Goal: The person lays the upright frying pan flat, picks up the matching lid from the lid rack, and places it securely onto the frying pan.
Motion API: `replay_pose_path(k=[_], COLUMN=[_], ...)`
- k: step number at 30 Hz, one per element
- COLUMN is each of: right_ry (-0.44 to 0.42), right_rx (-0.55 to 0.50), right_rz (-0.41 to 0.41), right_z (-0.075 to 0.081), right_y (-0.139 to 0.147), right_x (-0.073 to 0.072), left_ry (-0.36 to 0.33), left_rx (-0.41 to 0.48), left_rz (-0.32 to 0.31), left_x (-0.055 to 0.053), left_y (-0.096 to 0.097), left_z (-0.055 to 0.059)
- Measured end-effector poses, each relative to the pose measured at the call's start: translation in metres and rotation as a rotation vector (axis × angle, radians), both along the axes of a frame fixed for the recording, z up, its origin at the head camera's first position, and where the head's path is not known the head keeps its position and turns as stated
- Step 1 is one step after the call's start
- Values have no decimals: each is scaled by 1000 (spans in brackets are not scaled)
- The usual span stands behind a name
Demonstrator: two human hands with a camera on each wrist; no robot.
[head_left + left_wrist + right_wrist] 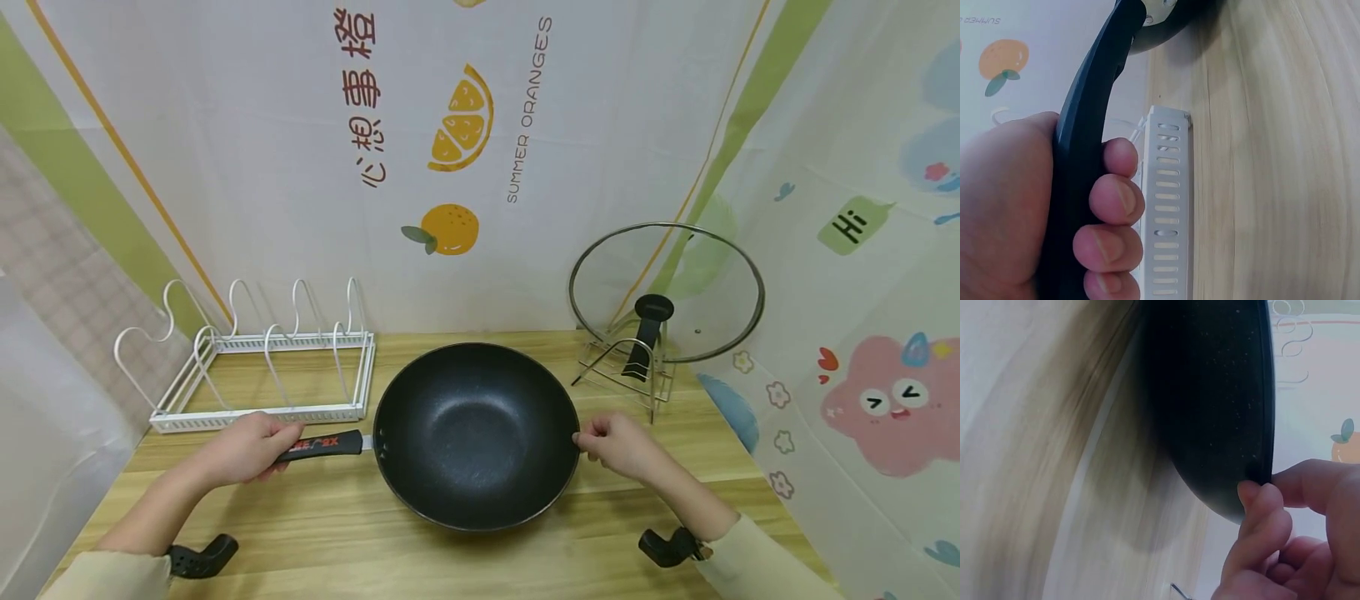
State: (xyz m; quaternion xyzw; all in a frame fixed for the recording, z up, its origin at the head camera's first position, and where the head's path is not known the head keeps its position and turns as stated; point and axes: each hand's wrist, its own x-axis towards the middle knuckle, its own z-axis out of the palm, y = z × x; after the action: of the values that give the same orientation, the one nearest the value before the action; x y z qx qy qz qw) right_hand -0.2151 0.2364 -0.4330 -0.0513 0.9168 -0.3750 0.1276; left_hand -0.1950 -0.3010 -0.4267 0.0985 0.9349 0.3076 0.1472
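A black wok is level in front of me, its dark inside facing up. Its long black handle points left, and my left hand grips it. In the left wrist view, the fingers curl round that handle. At the opposite side, my right hand pinches the wok's rim between thumb and fingers, as the right wrist view also shows the wok's outer wall. A shadow falls on the wood beneath the wok; whether its base touches the table is hidden.
At the back left stands a white rack with several wire loops. A glass lid with a black knob leans on a metal wire stand at the back right. Printed curtains enclose the wooden table behind and on the right.
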Motion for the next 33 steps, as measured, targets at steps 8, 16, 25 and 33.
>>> replay_pose_path(k=[8, 16, 25, 33], right_ry=[-45, -63, -73, -59], right_rx=[-26, -29, -77, -72], right_rz=[41, 76, 130, 117], right_z=[3, 4, 3, 2], right_y=[-2, -1, -1, -3], right_x=[10, 14, 17, 19], left_ry=[20, 25, 12, 20], left_rx=[-2, 20, 9, -3], left_rz=[-1, -36, -18, -15], left_x=[4, 12, 17, 16], left_y=[-5, -10, -12, -14], left_z=[0, -1, 0, -1])
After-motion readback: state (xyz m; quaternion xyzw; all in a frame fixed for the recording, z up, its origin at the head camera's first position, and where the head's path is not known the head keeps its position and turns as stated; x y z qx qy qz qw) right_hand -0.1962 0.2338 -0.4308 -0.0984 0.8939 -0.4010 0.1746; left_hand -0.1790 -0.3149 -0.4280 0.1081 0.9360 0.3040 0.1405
